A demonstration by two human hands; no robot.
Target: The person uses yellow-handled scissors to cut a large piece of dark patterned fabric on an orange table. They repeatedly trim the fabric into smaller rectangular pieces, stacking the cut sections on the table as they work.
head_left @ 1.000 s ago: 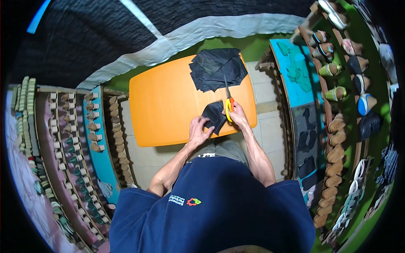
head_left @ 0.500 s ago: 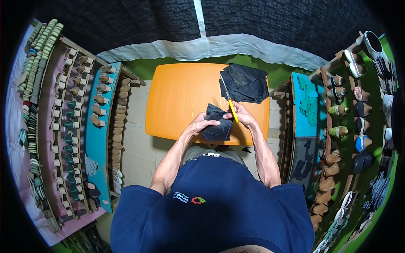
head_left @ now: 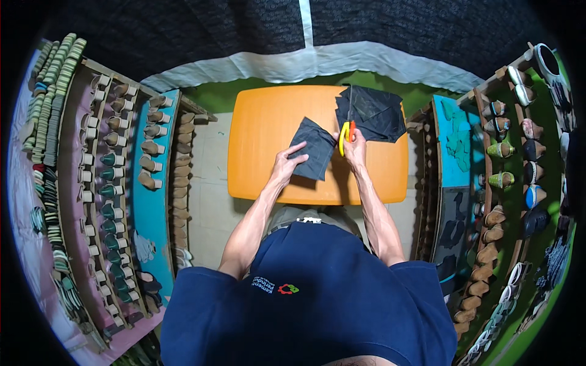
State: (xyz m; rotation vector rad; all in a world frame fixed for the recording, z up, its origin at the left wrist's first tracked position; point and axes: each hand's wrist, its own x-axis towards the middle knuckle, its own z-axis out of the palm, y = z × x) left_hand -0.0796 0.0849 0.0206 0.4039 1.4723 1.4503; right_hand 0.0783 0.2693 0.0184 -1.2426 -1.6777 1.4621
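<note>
My left hand [head_left: 287,166] grips a dark piece of cloth or leather [head_left: 312,149] by its left side, fingers spread over the top. The piece is held above the table, with its right edge close to my right hand. Closed around the handles of a pair of scissors [head_left: 343,139], yellow and orange, my right hand [head_left: 356,151] keeps the blades pointing away from me. Those blades lie over a stack of dark sheets [head_left: 378,116] at the table's far right, and they look nearly together.
The orange table [head_left: 262,140] stands in front of me. On the left, racks hold shoe lasts [head_left: 110,177] beside a blue board [head_left: 157,201]. Shelves with sandals and shoes [head_left: 502,149] line the right, near a blue panel with green scraps [head_left: 455,137]. A dark curtain [head_left: 232,30] hangs behind.
Both hands have moved away from me. The dark piece is now turned to show a broader face, and the scissors have shifted right, over the stack.
</note>
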